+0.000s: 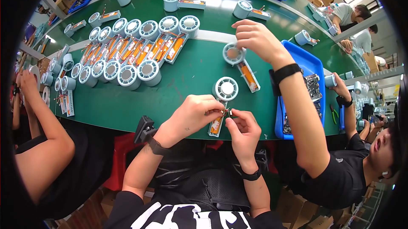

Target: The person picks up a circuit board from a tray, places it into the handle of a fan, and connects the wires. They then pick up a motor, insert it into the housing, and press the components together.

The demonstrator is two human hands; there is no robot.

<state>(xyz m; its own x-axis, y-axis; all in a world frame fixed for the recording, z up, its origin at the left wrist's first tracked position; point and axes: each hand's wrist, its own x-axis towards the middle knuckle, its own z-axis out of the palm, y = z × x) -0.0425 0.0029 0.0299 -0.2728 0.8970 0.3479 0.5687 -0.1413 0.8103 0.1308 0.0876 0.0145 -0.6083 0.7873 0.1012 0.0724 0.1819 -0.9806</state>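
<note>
A light-blue handheld fan with an open handle (226, 89) lies in front of me on the green table, its round head away from me. An orange battery (215, 128) shows inside its handle. Above the handle, my left hand (191, 113) pinches thin wires between thumb and fingertips. My right hand (244, 132) is closed close beside it, thumb and forefinger at a small white connector (230, 112). Fingertips of both hands hide part of the wires. Just beyond, a second open fan (233, 54) lies under a co-worker's hand (255, 38).
Rows of open fans (138, 52) with orange batteries fill the table's left middle. A blue tray (321, 84) with small metal parts stands at right, beneath the co-worker's arm. More fans (171, 2) sit on the green strip behind a pale rail (221, 37). Green-handled pliers (333, 113) lie far right.
</note>
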